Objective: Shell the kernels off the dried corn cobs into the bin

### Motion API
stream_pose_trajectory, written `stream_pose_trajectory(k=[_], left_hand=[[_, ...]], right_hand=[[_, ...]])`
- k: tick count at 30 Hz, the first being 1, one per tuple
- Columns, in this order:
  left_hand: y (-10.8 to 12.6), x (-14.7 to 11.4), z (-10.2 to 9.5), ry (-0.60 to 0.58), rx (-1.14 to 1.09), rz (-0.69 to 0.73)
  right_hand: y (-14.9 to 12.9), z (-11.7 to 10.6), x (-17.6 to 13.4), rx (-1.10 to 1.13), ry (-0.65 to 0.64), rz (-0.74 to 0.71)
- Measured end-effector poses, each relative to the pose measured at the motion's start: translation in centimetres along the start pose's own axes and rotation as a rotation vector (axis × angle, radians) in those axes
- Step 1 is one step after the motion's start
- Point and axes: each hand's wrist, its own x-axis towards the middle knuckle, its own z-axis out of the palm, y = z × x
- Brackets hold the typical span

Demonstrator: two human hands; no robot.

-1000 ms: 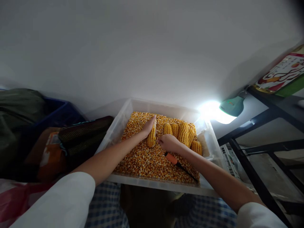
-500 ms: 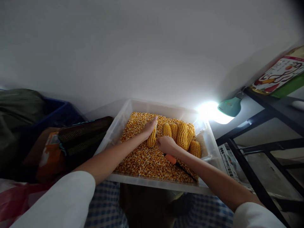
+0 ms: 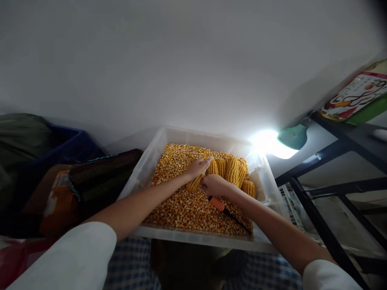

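An ear of corn (image 3: 194, 185) is gripped in my left hand (image 3: 197, 167), tilted with its upper end to the right. My right hand (image 3: 214, 184) is closed against the ear's right side, its fingertips partly hidden. Under both hands, loose corn kernels (image 3: 181, 209) fill much of a translucent plastic bin (image 3: 140, 173). Several whole ears of corn (image 3: 232, 171) lie on the kernels just right of my hands. Below my right hand rests a screwdriver-like tool with an orange handle (image 3: 217, 203) and a dark shaft, touched by neither hand.
A lit bulb lamp (image 3: 292, 141) hangs at the bin's right back corner, beside a black metal rack (image 3: 320, 217). Left of the bin are a dark mesh bag (image 3: 99, 177), an orange box (image 3: 59, 201) and a blue crate (image 3: 75, 145). A white wall (image 3: 181, 72) rises behind.
My left hand has tipped the ear to the right, its upper end now nearer the other ears. My right hand stays close beside it, shifted only slightly.
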Motion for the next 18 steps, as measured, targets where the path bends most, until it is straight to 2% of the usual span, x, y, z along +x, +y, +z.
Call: stream_pose_trajectory(k=[2,7,11,18], left_hand=[[-0.5,0.6,-0.6,0.006,-0.096,-0.051],[-1.5,1.2,-1.5,0.029,-0.421,-0.391],[-1.8,1.2,-1.4,0.036,-0.476,-0.432],[-2.0,1.3,-1.3,0.051,-0.438,-0.429]], right_hand=[[0.2,-0.2,0.2,0.005,0.024,-0.010],[0.2,-0.9,0.0,0.045,0.053,-0.004],[0.0,-1.3,-0.3,0.067,0.027,-0.003],[0.2,-1.1,-0.3,0.101,0.031,-0.024]])
